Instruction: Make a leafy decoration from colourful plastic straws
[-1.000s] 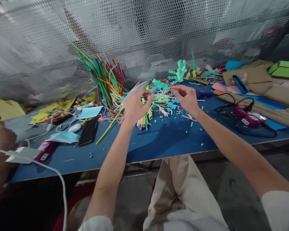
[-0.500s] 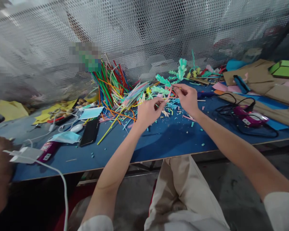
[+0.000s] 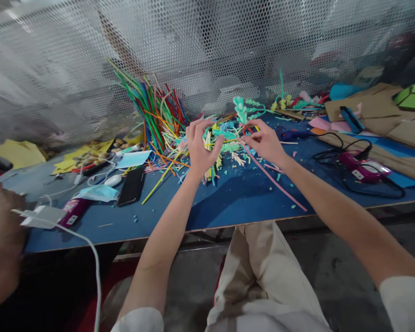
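My left hand (image 3: pixel 201 146) hovers over the pile with curved fingers and thumb apart, nothing visible between them. Just across from it, my right hand (image 3: pixel 265 142) is pinched on a long pink pipe cleaner (image 3: pixel 280 186), whose free end slants down toward the table's front edge. Above the right fingertips stands a mint-green fuzzy leaf sprig (image 3: pixel 240 109); whether it joins the pink stem is hidden by the fingers. Below and between the hands are cut pipe-cleaner pieces, with a small cream leafy piece (image 3: pixel 238 158) among them.
A big bundle of coloured pipe cleaners (image 3: pixel 155 115) leans at the back. To the left lie a phone (image 3: pixel 131 186), blue masks (image 3: pixel 100 192) and a white cable. Cardboard (image 3: pixel 361 106) and a purple device (image 3: pixel 364 167) are at right. Another person's hand (image 3: pixel 3 221) is far left.
My left hand has let go of the pink strand and moved left, fingers spreading. The green sprig has shifted left and stands more upright; the pink pipe cleaner now trails toward the front right.
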The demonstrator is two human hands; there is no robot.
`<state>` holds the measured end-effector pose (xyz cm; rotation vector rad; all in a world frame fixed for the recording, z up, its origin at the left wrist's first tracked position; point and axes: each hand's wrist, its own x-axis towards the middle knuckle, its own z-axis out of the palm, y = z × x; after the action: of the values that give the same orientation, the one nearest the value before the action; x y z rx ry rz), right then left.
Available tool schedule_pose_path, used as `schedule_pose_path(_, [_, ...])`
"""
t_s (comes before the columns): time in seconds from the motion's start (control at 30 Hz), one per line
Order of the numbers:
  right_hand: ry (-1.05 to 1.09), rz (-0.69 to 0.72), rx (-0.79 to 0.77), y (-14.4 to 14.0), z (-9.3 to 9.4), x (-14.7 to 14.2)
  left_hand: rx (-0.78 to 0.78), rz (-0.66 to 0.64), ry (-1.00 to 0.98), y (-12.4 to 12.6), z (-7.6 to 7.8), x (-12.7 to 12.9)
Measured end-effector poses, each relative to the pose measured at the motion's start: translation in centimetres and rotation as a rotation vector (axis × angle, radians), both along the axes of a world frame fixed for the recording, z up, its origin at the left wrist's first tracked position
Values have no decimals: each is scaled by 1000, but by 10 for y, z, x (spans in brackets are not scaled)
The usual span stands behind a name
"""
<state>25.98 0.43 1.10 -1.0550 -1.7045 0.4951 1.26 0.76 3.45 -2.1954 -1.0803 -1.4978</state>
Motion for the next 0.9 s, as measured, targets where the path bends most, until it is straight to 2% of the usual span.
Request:
schedule_pose_path(0.17, [-67, 55, -72, 0, -2, -1, -119, -21, 336, -2, 0, 0])
schedule_pose_path(0.3, [-102, 79, -104, 2, -7, -2, -143, -32, 468, 1, -8, 3])
schedule_pose_path(0.47, [-184, 102, -91, 5, -15, 0, -146, -55, 469, 7, -13, 3])
schedule_pose_path(0.6, [-214, 118, -40, 5, -17, 1, -210, -107, 434, 6, -13, 5])
schedule_pose_path(0.9, [-438, 21, 36, -2, -6, 1, -402, -149, 424, 13, -22, 7])
